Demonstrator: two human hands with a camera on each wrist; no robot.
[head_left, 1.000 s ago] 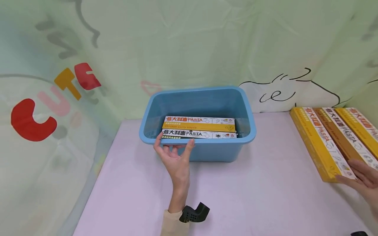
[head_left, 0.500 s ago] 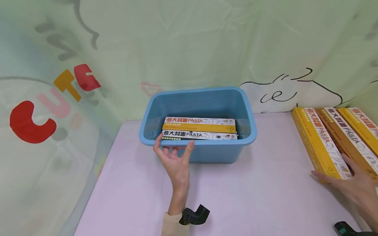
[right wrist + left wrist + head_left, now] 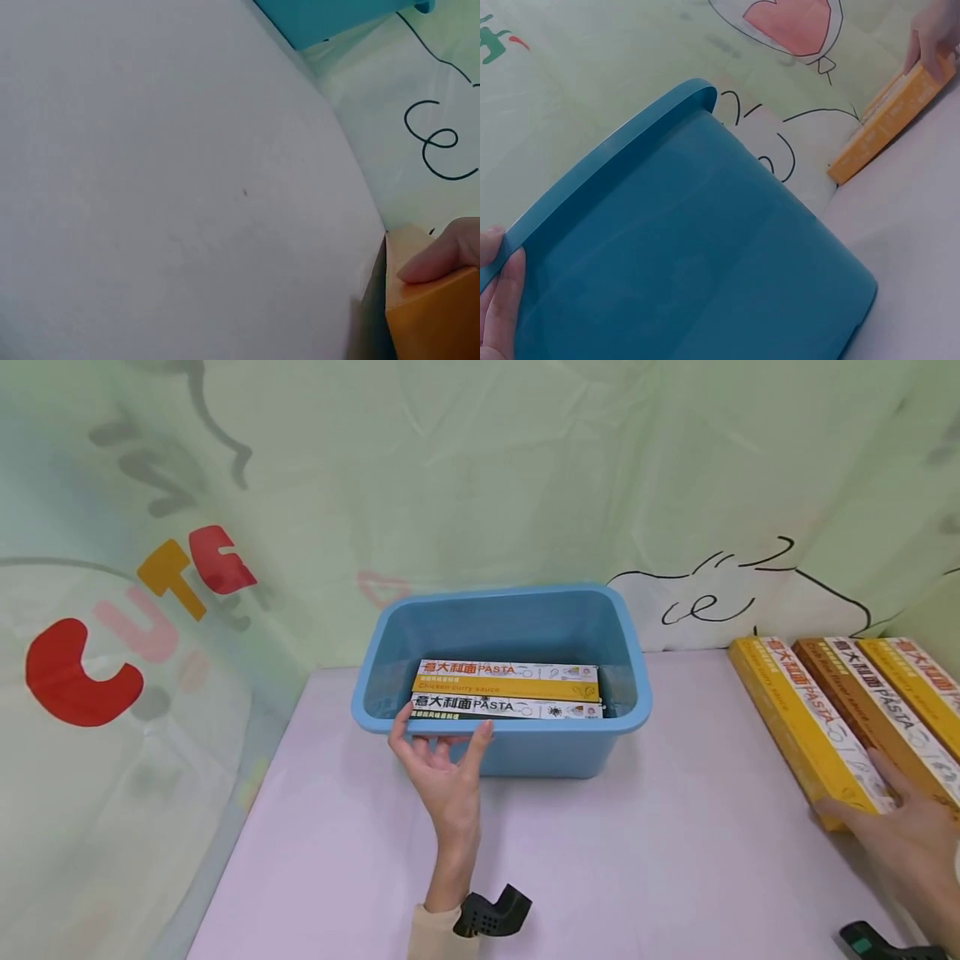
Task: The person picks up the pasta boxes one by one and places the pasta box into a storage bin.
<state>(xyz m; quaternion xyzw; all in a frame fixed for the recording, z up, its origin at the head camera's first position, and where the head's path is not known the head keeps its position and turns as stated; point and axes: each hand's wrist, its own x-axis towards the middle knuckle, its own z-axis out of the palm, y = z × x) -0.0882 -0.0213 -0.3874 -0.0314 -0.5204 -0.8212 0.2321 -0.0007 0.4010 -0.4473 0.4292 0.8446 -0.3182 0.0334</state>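
My left hand (image 3: 448, 785) grips the front rim of a blue plastic bin (image 3: 547, 753), thumb and fingers at its edge. In the left wrist view its fingers (image 3: 507, 296) pinch the bin's lip. Inside the bin lie a yellow-and-white pasta box (image 3: 506, 687) and a black-and-white pasta box (image 3: 510, 707). At the right, my right hand (image 3: 900, 839) holds the near end of a yellow chicken curry pasta box (image 3: 810, 727), thumb along its left side. The right wrist view shows that thumb (image 3: 442, 255) against the box; the other fingers are mostly hidden there.
Right of the held box lie a brown pasta box (image 3: 870, 710) and another yellow pasta box (image 3: 918, 681), cut off by the frame. A printed curtain (image 3: 480, 485) hangs behind the pale table (image 3: 675, 860). Black wrist cameras (image 3: 491, 912) are worn on both arms.
My right hand has come around the near end of the leftmost yellow pasta box, which has shifted slightly left, away from the brown one. The left hand and bin stay in place.
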